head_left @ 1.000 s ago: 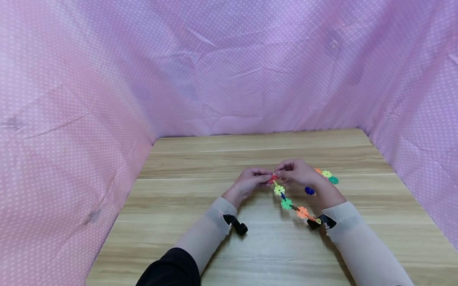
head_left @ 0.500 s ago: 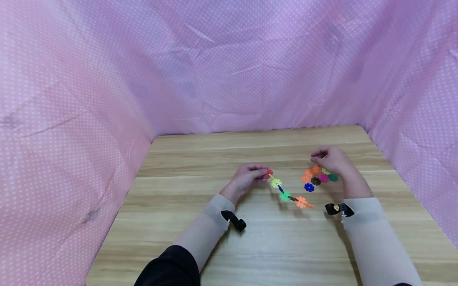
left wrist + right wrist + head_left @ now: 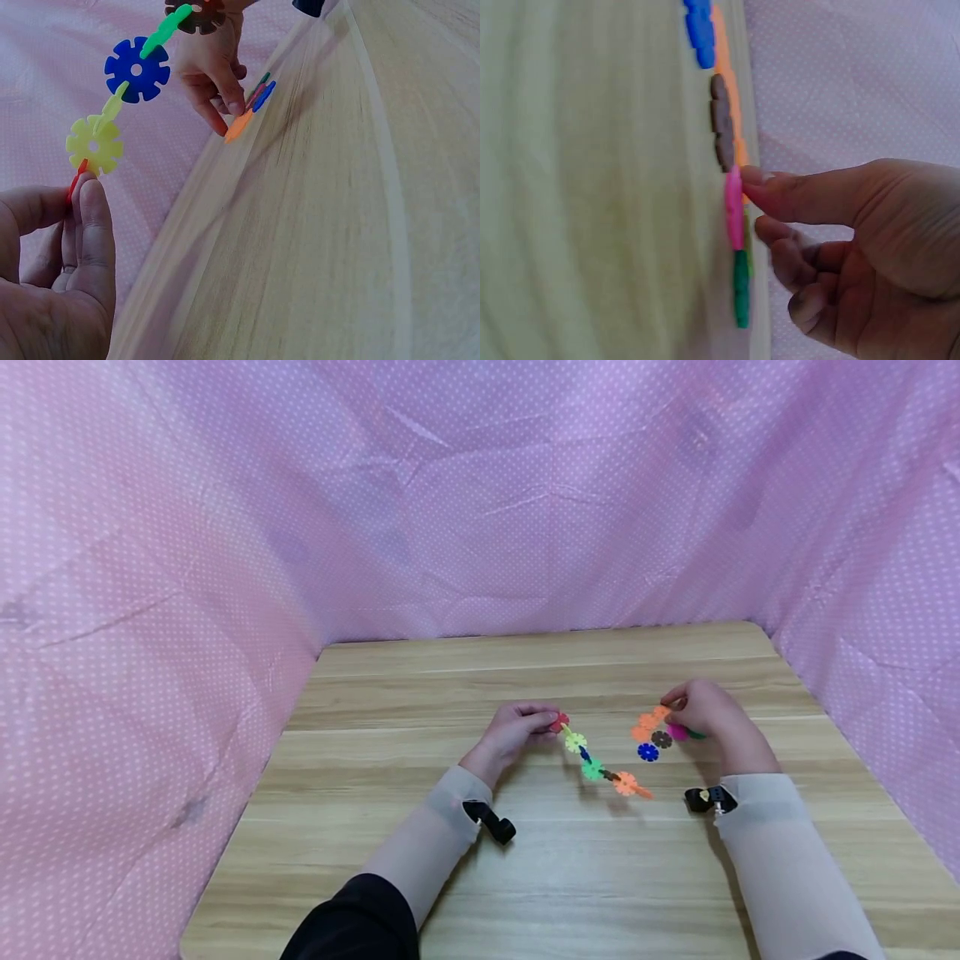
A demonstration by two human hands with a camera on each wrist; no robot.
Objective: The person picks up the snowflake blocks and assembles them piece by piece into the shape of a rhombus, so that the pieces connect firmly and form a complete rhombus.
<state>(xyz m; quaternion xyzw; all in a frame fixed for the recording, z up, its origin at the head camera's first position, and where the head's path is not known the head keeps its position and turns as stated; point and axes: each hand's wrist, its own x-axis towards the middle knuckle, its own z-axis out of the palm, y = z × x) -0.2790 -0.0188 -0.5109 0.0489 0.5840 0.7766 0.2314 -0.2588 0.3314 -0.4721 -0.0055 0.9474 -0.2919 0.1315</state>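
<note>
My left hand (image 3: 510, 731) pinches a red snowflake disc (image 3: 560, 722), the end piece of a chain of notched plastic discs. From it the chain slopes to the right: yellow discs (image 3: 94, 144), a blue disc (image 3: 136, 70), a green disc (image 3: 592, 769), a brown one and orange ones (image 3: 625, 783). My right hand (image 3: 708, 710) reaches down over loose discs, thumb and fingers apart at the pile. Right by its fingertips are a pink disc (image 3: 735, 210) and a yellow-green disc (image 3: 749, 244). A dark green disc (image 3: 741, 289) lies partly under the hand in the head view.
Beside the right hand, orange discs (image 3: 643, 727), a brown disc (image 3: 662, 740) and a blue disc (image 3: 648, 752) lie on the wooden table (image 3: 420, 693). Pink dotted cloth (image 3: 480, 510) hangs behind and at both sides. Each wrist wears a black camera strap (image 3: 491, 822).
My right hand has left the red end of the chain, moved right and come down to the loose discs. The left hand keeps its pinch, with the chain shifted slightly left.
</note>
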